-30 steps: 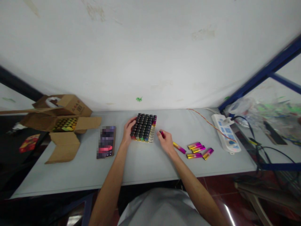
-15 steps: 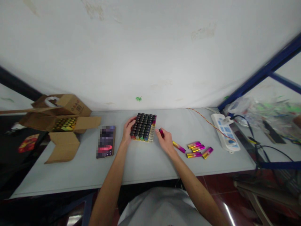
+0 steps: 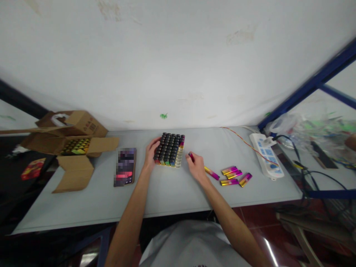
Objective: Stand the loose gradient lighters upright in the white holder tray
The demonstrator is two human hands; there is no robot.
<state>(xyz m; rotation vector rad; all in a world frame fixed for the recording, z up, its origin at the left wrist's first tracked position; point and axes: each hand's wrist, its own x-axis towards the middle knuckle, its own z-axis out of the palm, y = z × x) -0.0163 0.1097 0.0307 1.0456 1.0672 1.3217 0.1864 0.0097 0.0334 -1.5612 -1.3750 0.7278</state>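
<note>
A clear tray point(image 3: 178, 162) stands on the table, filled mostly with upright black-topped lighters point(image 3: 168, 148) in several colours. Its right-hand column has purple-and-yellow lighters at the far end and bare slots nearer me. My left hand point(image 3: 151, 152) is closed around the tray's left side. Just right of the tray, my right hand point(image 3: 196, 165) pinches a dark-topped lighter point(image 3: 190, 156), most of it hidden by the fingers. Several purple-and-yellow lighters point(image 3: 229, 171) lie loose to the right, and one lighter point(image 3: 211, 173) rests close to my right wrist.
On the left are a phone point(image 3: 125, 167) and an open cardboard box point(image 3: 104, 144) holding several yellow-and-dark items. A white power strip point(image 3: 266, 155) with cables lies at the right. Plastic bags point(image 3: 314, 126) sit beyond the blue frame, and a wall stands behind the table.
My right hand, still pinching the lighter, has shifted very slightly right, away from the tray. My left hand and the tray look the same.
</note>
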